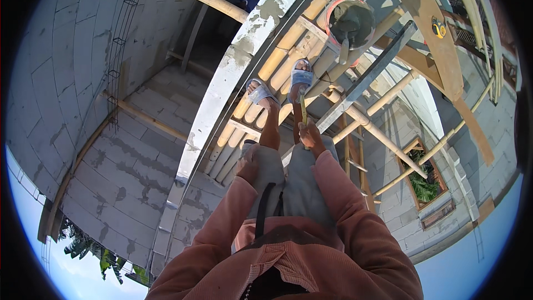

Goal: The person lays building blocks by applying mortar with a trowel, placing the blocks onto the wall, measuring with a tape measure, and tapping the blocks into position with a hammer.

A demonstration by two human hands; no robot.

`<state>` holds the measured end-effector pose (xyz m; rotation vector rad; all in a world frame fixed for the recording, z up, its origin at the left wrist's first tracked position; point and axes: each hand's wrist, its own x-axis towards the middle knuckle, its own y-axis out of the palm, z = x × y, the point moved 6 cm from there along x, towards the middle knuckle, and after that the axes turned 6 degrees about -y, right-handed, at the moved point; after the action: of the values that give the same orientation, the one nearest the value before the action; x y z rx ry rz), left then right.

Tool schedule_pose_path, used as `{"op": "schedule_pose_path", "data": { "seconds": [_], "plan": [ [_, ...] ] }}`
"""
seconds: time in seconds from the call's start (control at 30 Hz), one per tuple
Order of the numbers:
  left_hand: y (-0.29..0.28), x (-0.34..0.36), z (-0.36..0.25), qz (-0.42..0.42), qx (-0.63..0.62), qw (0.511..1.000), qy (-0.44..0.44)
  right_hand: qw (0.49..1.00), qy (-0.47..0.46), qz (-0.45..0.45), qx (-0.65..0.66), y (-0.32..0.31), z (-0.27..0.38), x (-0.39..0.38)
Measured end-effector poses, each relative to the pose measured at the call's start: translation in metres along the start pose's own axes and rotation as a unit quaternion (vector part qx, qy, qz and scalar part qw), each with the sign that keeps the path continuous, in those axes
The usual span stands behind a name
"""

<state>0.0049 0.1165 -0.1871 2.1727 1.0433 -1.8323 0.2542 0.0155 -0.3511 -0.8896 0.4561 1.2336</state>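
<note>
My right hand (311,134) is closed round a narrow, yellowish, stick-like tool (303,108) that points away from me, over my right foot; its exact kind is unclear. At my left thigh my left hand (247,165) is curled shut. A small dark, rounded end (248,144) shows just beyond its fingers, too little to name. Both feet, in blue-grey slide sandals (300,80), stand on a platform of bamboo poles (288,39). Ahead of them sits a bucket (350,22) with grey mortar, a trowel (345,50) leaning at its near rim.
A pale, mortar-smeared concrete beam (239,50) runs along my left. Beyond it are lower block walls (127,183) and a drop. To the right, a grey timber (361,78) and bamboo scaffold poles (388,139) cross. A yellow-and-black tape measure (438,28) lies on a brown board (449,66).
</note>
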Motion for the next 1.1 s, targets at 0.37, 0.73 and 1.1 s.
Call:
{"op": "schedule_pose_path", "data": {
  "seconds": [0.37, 0.73, 1.1],
  "plan": [
    [-0.002, -0.076, 0.218, -0.002, -0.301, 0.936, -0.180, 0.981, 0.147, 0.103, -0.077, -0.013, 0.095, -0.054],
    [-0.017, -0.085, 0.203, 0.068, -0.318, 0.928, -0.184, 0.977, 0.187, 0.047, -0.089, -0.004, 0.121, -0.109],
    [-0.062, -0.088, 0.241, 0.083, -0.296, 0.940, -0.148, 0.975, 0.215, 0.051, 0.000, 0.009, 0.106, -0.120]
  ]
}}
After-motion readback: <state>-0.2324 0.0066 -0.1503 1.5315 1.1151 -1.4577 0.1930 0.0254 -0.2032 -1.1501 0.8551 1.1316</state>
